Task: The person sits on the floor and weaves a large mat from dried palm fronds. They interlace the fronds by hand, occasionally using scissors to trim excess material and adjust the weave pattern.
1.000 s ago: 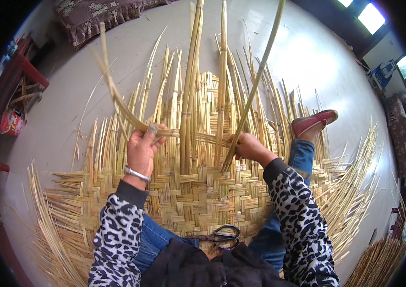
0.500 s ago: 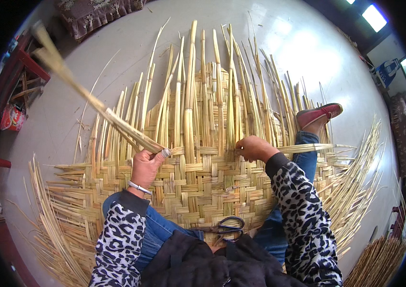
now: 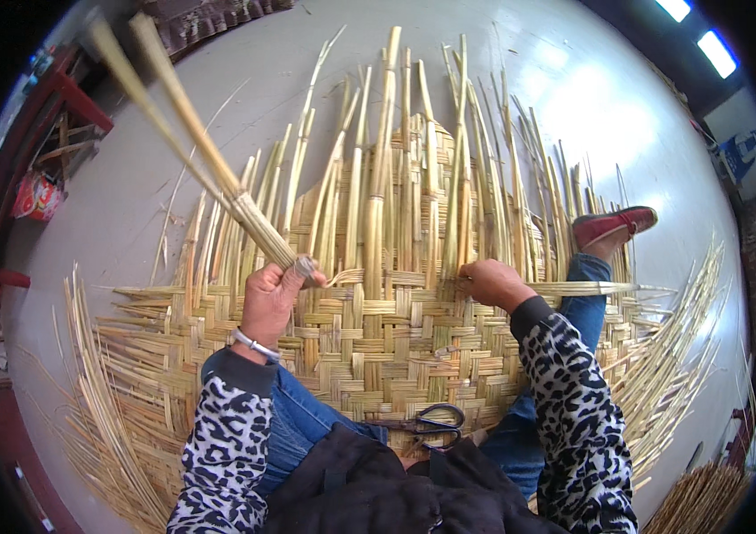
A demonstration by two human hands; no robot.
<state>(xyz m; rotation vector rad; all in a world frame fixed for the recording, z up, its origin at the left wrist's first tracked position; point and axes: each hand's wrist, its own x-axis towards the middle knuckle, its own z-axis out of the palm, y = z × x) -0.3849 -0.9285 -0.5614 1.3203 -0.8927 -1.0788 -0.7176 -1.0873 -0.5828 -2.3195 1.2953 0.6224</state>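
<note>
My left hand [image 3: 273, 303] is closed round split cane strips [image 3: 262, 222], which rise to the upper left and part into two prongs. Its thumb has a pale wrapping, and a silver bangle [image 3: 256, 345] circles the wrist. To the right, my right hand [image 3: 495, 284] pinches at the top edge of the weave; the exact strip between its fingertips is mostly hidden. A flat crosswise cane strip [image 3: 587, 288] runs out from beside this hand over my leg. Below both hands lies the woven cane mat [image 3: 378, 343], with long loose strips standing off its far side.
Dark-handled scissors [image 3: 431, 423] lie on the mat near my lap. My foot in a red shoe [image 3: 614, 227] rests at the mat's right. Loose strip ends fan out on both sides. A cane bundle [image 3: 699, 498] is at the lower right, a red wooden frame [image 3: 26, 169] at the left.
The strips in my left hand have swung more upright and spread into two prongs. My left hand has turned slightly, while my right hand keeps its place at the weave. The view has shifted a little.
</note>
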